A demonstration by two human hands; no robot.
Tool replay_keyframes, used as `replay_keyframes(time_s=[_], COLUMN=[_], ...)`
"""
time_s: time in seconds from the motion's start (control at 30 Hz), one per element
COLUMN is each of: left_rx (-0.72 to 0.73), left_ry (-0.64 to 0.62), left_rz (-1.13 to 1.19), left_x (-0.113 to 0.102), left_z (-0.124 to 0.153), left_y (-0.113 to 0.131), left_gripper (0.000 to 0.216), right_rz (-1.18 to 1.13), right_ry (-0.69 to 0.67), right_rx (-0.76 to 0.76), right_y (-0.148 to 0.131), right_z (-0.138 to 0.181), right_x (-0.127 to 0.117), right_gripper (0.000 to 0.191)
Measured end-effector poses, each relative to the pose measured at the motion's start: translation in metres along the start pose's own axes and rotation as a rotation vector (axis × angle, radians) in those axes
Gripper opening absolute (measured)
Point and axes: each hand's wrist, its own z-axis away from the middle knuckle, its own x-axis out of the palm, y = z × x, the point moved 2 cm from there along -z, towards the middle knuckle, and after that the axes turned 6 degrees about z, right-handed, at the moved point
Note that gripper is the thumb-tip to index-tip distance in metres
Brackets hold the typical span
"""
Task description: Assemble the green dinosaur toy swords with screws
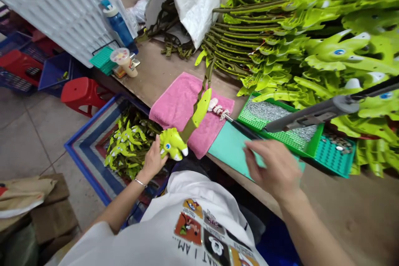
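Observation:
My left hand (154, 158) grips a yellow-green toy dinosaur head (172, 144) with horns and a blue eye. From the head a long olive and lime tail-like body (202, 108) reaches up across a pink towel (174, 102). My right hand (274, 166) hovers over the teal mat (232, 149) with thumb and fingers bent together; anything between them is hidden or too small to see. Just beyond it lies a dark-handled tool (245, 129) whose metal shaft, wrapped in red and white, points onto the towel.
A grey rod-like tool (311, 114) slants in from the right above a green basket of small metal pieces (268, 110). Many green toy parts (299, 37) are heaped behind. At left stand a blue-rimmed bin (90, 174) of toys, a drink cup (126, 61), a blue bottle (120, 25) and red stools (81, 93).

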Motion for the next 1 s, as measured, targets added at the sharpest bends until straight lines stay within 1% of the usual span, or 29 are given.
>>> replay_keyframes(time_s=[0.07, 0.1, 0.17, 0.23, 0.3, 0.4, 0.5, 0.6, 0.7, 0.77, 0.83, 0.9, 0.97, 1.0], left_rx=[-0.088, -0.120, -0.160, -0.192, -0.228, -0.280, -0.305, -0.315, -0.324, -0.333, -0.351, -0.364, -0.363, -0.358], left_ry=[-0.081, -0.123, -0.191, -0.237, -0.281, -0.321, -0.333, -0.343, -0.367, -0.400, -0.434, -0.465, -0.486, -0.492], left_rz=[-0.017, -0.024, -0.026, -0.006, 0.027, 0.104, 0.174, 0.217, 0.218, 0.198, 0.165, 0.128, 0.108, 0.103], left_x=[0.007, 0.008, 0.006, 0.002, 0.000, -0.001, 0.001, 0.002, -0.001, -0.005, -0.010, -0.015, -0.018, -0.019], left_z=[0.002, 0.003, 0.004, 0.008, 0.014, 0.019, 0.018, 0.015, 0.013, 0.012, 0.011, 0.009, 0.007, 0.007], left_y=[0.019, 0.026, 0.037, 0.043, 0.046, 0.051, 0.053, 0.053, 0.054, 0.055, 0.057, 0.060, 0.063, 0.064], left_gripper=[0.082, 0.080, 0.078, 0.078, 0.079, 0.080, 0.084, 0.087, 0.087, 0.087, 0.087, 0.088, 0.088, 0.088], right_rz=[0.208, 0.343, 0.578, 0.720, 0.789, 0.822, 0.824, 0.792, 0.687, 0.545, 0.352, 0.189, 0.139, 0.150], right_ry=[-0.151, -0.209, -0.295, -0.358, -0.372, -0.332, -0.320, -0.351, -0.349, -0.333, -0.363, -0.434, -0.508, -0.550], right_rx=[-0.086, -0.093, -0.056, -0.024, -0.027, -0.064, -0.064, 0.039, 0.166, 0.179, 0.098, -0.040, -0.143, -0.191], right_y=[0.001, 0.004, 0.013, 0.021, 0.024, 0.025, 0.024, 0.021, 0.007, -0.009, -0.031, -0.051, -0.066, -0.071], right_z=[-0.014, -0.021, -0.030, -0.034, -0.033, -0.032, -0.035, -0.041, -0.049, -0.054, -0.056, -0.053, -0.044, -0.039], right_x=[0.028, 0.041, 0.063, 0.077, 0.084, 0.088, 0.091, 0.089, 0.074, 0.058, 0.045, 0.039, 0.042, 0.046], right_gripper=[0.019, 0.024, 0.033, 0.038, 0.041, 0.041, 0.038, 0.039, 0.040, 0.041, 0.042, 0.045, 0.047, 0.047])
